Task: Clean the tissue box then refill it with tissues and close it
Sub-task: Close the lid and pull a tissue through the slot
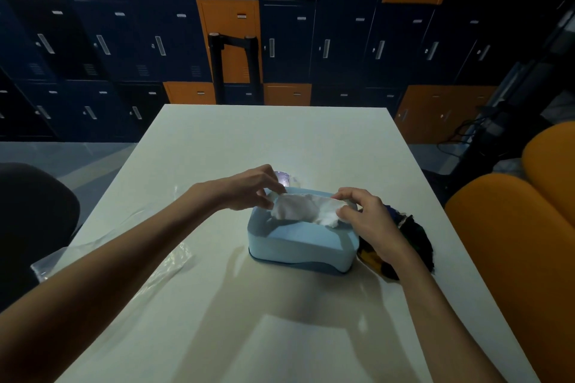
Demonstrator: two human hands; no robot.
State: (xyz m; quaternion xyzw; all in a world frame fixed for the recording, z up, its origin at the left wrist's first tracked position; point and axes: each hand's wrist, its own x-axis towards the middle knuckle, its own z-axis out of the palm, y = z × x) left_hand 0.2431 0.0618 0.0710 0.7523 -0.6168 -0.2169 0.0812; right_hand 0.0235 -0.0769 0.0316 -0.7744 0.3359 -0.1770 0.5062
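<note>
1. Tissue box [300,246] sits at the bench [280,140] centre, toward the right edge.
2. Left hand [249,188] and right hand [362,214] pinch opposite ends of the tissues [306,210] over the box.
3. Dark cloth [404,246] lies just right of the box.

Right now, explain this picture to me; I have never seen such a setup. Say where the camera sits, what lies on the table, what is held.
No machine: a person works with bare hands. The picture comes from a camera worn on the head, looking down. On the white table stands a light blue tissue box, open on top. The left hand and the right hand each pinch one end of a tissue bundle over the opening. A dark cloth lies right of the box, crumpled clear plastic to its left.
</note>
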